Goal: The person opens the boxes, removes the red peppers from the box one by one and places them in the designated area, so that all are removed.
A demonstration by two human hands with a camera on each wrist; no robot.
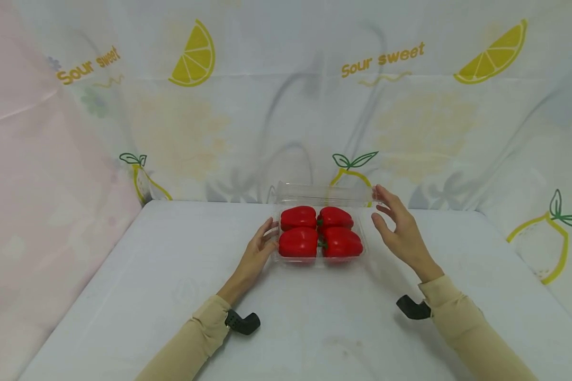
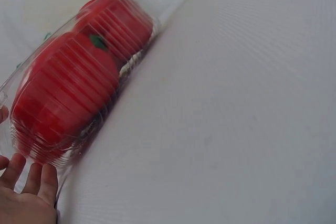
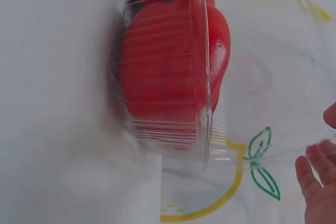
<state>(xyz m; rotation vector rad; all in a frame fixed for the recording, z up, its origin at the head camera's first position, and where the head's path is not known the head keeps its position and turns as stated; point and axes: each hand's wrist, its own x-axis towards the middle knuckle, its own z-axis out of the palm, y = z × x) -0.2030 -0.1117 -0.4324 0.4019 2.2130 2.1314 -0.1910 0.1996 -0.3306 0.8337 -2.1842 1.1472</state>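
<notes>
Several red bell peppers (image 1: 297, 242) with green stems lie in two rows in a clear plastic clamshell box (image 1: 320, 261) on the table. Its clear lid (image 1: 314, 193) is hinged up at the back. My left hand (image 1: 256, 247) rests against the box's left end. Its fingers (image 2: 32, 174) look fairly straight at the ribbed wall in the left wrist view. My right hand (image 1: 402, 233) is raised at the lid's right end, fingertips at its edge and thumb apart from them. In the right wrist view, a ribbed side wall covers one pepper (image 3: 157, 59).
A white table (image 1: 181, 264) carries the box near its back edge. Behind it hangs a pale curtain (image 1: 276, 106) printed with lemons and lettering. Dark wrist mounts (image 1: 242, 323) sit on both sleeves.
</notes>
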